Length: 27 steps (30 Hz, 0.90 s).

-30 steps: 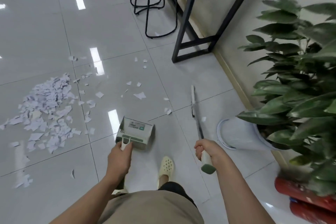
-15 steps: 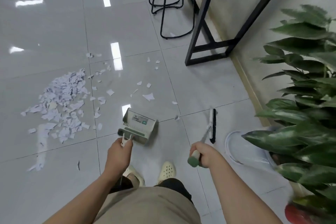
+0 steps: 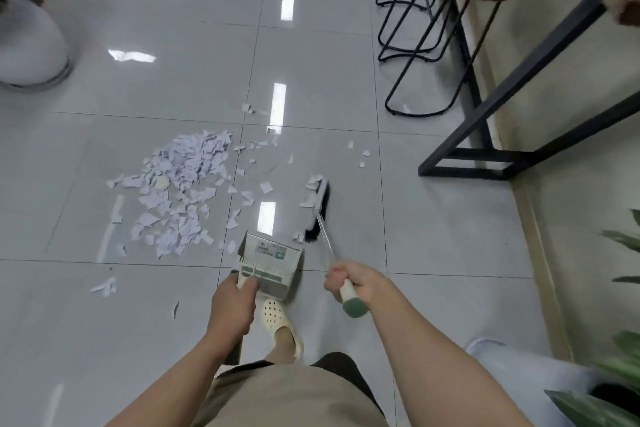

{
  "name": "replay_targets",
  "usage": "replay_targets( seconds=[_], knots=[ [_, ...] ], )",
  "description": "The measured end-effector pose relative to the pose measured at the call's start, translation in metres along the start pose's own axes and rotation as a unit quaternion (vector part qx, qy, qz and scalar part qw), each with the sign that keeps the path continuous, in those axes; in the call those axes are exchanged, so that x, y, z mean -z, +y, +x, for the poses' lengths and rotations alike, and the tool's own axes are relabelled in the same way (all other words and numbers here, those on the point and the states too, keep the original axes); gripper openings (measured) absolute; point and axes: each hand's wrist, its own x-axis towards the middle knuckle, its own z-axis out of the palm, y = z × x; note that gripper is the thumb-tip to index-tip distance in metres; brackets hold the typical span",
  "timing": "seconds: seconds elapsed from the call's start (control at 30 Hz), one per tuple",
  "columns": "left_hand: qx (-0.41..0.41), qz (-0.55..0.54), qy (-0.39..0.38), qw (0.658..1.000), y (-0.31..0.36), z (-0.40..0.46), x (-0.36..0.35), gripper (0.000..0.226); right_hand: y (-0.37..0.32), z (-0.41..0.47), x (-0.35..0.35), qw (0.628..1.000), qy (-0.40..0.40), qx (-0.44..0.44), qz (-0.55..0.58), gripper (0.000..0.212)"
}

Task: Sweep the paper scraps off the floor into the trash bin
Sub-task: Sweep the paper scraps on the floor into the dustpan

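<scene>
Right hand (image 3: 353, 282) — clamped round my broom (image 3: 320, 208) handle, bristles down among stray scraps. Left hand (image 3: 232, 305) — gripping the dustpan (image 3: 272, 258) handle, pan beside the paper scraps (image 3: 183, 191) heap. Advice to myself: short, low strokes leftward, gathering strays to the heap, pan lip flat on the tiles.
</scene>
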Motion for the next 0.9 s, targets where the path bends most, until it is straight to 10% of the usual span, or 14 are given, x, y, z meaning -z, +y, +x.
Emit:
replay_targets(
  seconds=[0.17,0.9],
  knots=[
    [0.016,-0.019,-0.018,1.000,0.027,0.034,0.007,0.020,-0.051,-0.022,-0.005,0.992,-0.087,-0.013,0.088,0.046],
    [0.048,-0.080,-0.013,0.996,0.166,0.112,-0.082,0.013,-0.288,-0.065,0.047,0.977,0.157,0.144,-0.029,0.019]
  ],
)
